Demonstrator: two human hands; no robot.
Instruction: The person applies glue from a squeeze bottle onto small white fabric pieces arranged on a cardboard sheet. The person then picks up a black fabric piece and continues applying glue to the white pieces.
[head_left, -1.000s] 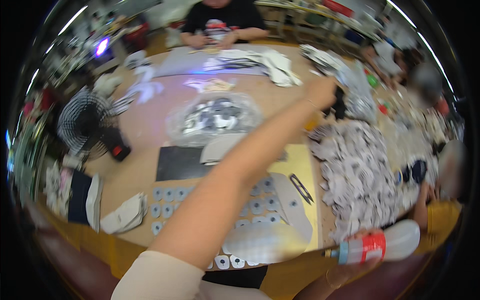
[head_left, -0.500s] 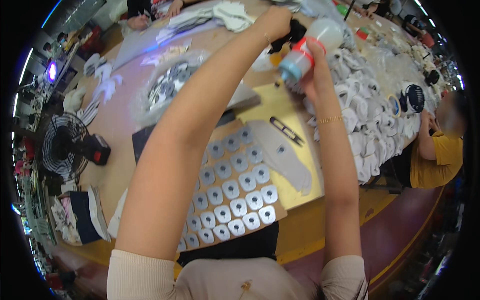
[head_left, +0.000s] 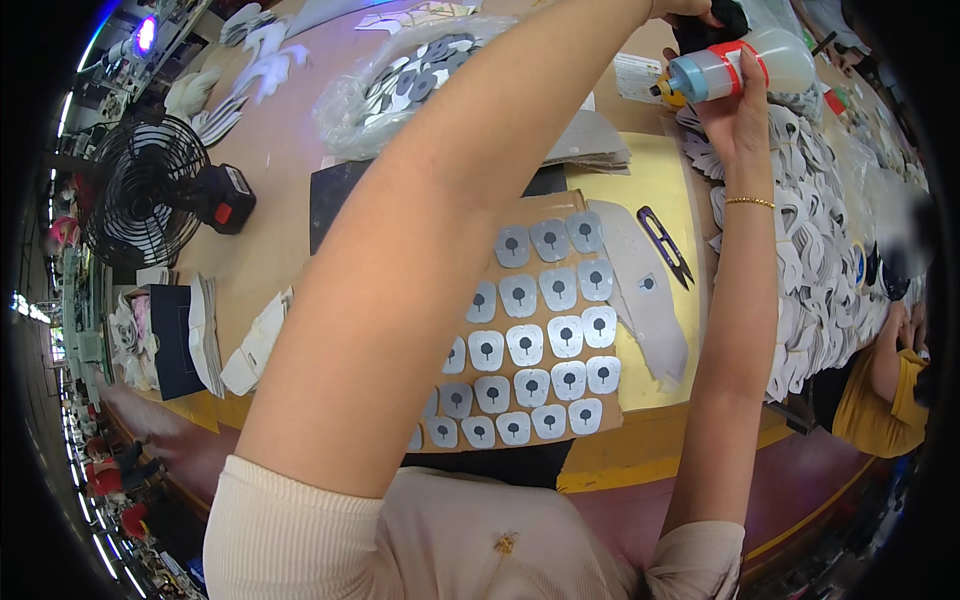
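Observation:
My right hand [head_left: 738, 122] is wrapped round a squeeze bottle [head_left: 792, 62] with a red band and light blue cap. The bottle lies nearly level, its dark-tipped nozzle pointing left. Beside it, at the top edge, my left hand [head_left: 690, 6] is closed on a bunched black cloth [head_left: 715, 30]; part of this hand is cut off. Below my arms lies a brown board [head_left: 600, 428] with rows of pale rounded pieces [head_left: 525, 343], each with a dark mark in its middle. A grey shoe-upper piece [head_left: 640, 290] and dark thread snips [head_left: 664, 243] rest on a yellow sheet [head_left: 655, 165].
Stacked white-grey cut pieces [head_left: 800, 260] fill the table's right side. A clear plastic bag [head_left: 345, 125] of grey pieces sits at the far middle. On the left stand a black fan [head_left: 150, 190] and a box [head_left: 175, 340]. A person in yellow [head_left: 885, 410] is at right.
Both my hands have moved right and farther away, the bottle tipping from nozzle-down toward level. The whole view has shifted, so the board and fan appear farther right.

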